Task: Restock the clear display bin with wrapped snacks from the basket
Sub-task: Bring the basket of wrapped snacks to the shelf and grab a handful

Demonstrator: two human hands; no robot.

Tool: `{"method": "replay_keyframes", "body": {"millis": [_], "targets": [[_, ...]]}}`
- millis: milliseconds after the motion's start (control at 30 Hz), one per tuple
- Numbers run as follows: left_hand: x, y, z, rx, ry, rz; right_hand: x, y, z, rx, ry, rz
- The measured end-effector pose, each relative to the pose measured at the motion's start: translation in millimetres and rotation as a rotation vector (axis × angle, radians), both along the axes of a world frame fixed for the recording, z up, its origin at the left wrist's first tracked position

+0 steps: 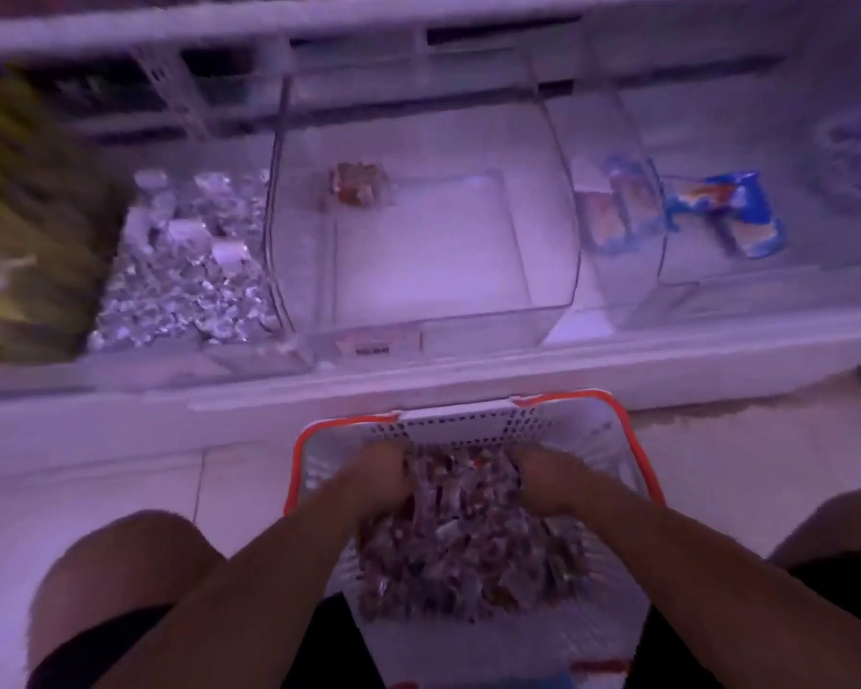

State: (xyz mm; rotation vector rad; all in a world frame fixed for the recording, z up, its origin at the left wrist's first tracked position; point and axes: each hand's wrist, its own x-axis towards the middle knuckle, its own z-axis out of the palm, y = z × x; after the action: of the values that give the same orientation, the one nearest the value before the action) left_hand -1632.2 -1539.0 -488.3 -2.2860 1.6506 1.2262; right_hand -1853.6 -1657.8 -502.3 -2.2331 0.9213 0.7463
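Both your left hand [381, 482] and right hand [543, 482] dig into the wrapped snacks [468, 549] at the basket's [468, 422] far edge, scooping. Fingers are buried; grip unclear. One snack [358, 184] sits near the clear bin's [557, 271] back-left corner.

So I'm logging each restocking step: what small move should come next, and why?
Probably lift a double handful: both hands, left hand and right hand, are dug into the wrapped snacks in the basket, while the clear bin holds only one snack.
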Motion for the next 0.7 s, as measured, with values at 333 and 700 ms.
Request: {"method": "replay_keyframes", "body": {"millis": [333, 700], "targets": [[-34, 48, 31, -0.022, -0.194, -0.072, 3, 40, 7, -0.183, -0.021, 0.048], [-28, 48, -107, -0.09, -0.262, 0.004, 17, 39, -102, -0.15, -0.004, -0.101]]}}
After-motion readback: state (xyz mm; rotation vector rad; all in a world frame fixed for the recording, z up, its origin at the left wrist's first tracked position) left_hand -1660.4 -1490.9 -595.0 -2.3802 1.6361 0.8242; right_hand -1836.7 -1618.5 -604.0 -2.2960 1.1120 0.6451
